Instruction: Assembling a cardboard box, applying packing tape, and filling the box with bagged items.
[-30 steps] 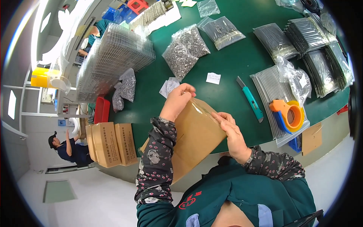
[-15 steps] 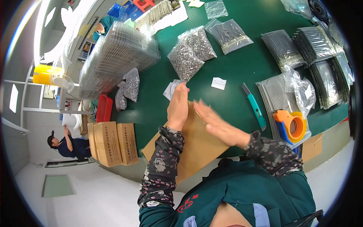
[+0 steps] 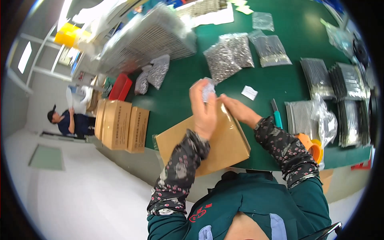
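Note:
A brown cardboard box [image 3: 180, 138] lies at the near edge of the green table, turned at an angle, with shiny clear tape along its right side. My left hand [image 3: 205, 114] rests at its far edge, fingers stretched out and thumb apart. At the far right corner is my right hand [image 3: 242, 112], its fingers reaching along the taped edge; its thumb is hidden. Just beyond my left fingers lies a small printed slip [image 3: 208, 93], partly covered by them.
Bags of small metal parts [image 3: 224, 60] lie beyond the box. A teal cutter [image 3: 277, 116], an orange tape dispenser [image 3: 310, 146] and bundled rods [image 3: 300, 116] are at right. Stacked wire racks [image 3: 156, 38], a red bin [image 3: 121, 87] and cartons [image 3: 116, 124] stand left. Another person [image 3: 74, 120] stands farther off.
The box has turned and more of its top shows. My right hand has moved from above the box to its far right corner. The whole view has shifted.

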Tool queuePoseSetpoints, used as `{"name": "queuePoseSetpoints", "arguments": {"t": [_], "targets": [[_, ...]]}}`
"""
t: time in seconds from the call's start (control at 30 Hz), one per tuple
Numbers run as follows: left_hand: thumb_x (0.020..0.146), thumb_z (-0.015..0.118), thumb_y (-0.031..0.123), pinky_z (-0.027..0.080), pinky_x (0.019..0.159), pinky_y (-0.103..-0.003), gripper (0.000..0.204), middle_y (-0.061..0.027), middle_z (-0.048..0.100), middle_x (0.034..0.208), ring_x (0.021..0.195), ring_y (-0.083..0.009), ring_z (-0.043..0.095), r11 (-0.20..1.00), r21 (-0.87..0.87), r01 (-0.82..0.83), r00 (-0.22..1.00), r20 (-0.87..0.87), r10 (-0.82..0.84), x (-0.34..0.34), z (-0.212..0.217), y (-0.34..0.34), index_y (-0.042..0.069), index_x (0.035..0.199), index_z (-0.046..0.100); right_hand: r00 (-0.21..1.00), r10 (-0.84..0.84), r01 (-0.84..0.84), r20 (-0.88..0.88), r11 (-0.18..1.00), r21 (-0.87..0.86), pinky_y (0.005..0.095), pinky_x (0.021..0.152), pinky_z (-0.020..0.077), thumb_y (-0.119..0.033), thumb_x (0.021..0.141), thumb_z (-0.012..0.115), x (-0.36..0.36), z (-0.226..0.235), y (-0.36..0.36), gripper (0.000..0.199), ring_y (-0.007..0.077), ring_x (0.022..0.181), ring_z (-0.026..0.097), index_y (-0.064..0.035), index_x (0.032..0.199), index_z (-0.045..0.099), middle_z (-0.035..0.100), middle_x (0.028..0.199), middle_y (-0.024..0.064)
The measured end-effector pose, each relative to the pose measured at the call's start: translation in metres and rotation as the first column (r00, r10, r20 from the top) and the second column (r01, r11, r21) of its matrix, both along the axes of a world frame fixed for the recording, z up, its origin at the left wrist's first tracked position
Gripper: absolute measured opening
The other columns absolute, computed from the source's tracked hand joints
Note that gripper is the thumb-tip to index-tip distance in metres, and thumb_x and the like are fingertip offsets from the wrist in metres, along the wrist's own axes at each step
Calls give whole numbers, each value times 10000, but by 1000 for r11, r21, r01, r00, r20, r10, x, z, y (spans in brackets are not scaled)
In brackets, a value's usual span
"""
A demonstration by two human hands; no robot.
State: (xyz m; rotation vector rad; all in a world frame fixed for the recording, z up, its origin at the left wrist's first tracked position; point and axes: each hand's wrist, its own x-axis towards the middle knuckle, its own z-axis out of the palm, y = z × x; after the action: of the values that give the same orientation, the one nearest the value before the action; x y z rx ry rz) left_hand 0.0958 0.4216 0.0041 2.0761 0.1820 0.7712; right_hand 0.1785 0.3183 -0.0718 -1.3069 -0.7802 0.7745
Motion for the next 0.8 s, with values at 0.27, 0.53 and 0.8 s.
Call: {"name": "queuePoseSetpoints", "arguments": {"t": [0.27, 0.53, 0.8], "targets": [[840, 517, 29, 463, 733, -271, 144, -88, 614, 829, 784, -180, 600, 902, -384, 197, 874, -348, -339, -217, 54, -30, -16, 969, 563, 805, -60, 185, 590, 971, -153, 264, 747, 449, -145, 847, 527, 22, 85, 3, 253, 156, 849, 569, -15, 1060, 571, 609, 913, 96], [924, 416, 152, 427, 609, -227, 210, -68, 588, 774, 705, -132, 557, 462, -859, -222, 975, -191, 114, -294, -26, -50, -7, 934, 553, 587, 323, -341, 742, 930, -135, 342, 728, 462, -151, 769, 570, -56, 102, 110, 223, 279, 801, 587, 8, 916, 622, 625, 839, 143], [945, 390, 272, 396, 570, -209, 329, -40, 551, 712, 641, -100, 516, 354, -925, -136, 964, -42, 262, -271, -49, -18, 32, 768, 528, 616, 470, -309, 632, 882, -355, 304, 709, 466, -199, 810, 564, -106, 70, 161, 230, 242, 794, 602, -2, 909, 626, 626, 857, 136]]}}
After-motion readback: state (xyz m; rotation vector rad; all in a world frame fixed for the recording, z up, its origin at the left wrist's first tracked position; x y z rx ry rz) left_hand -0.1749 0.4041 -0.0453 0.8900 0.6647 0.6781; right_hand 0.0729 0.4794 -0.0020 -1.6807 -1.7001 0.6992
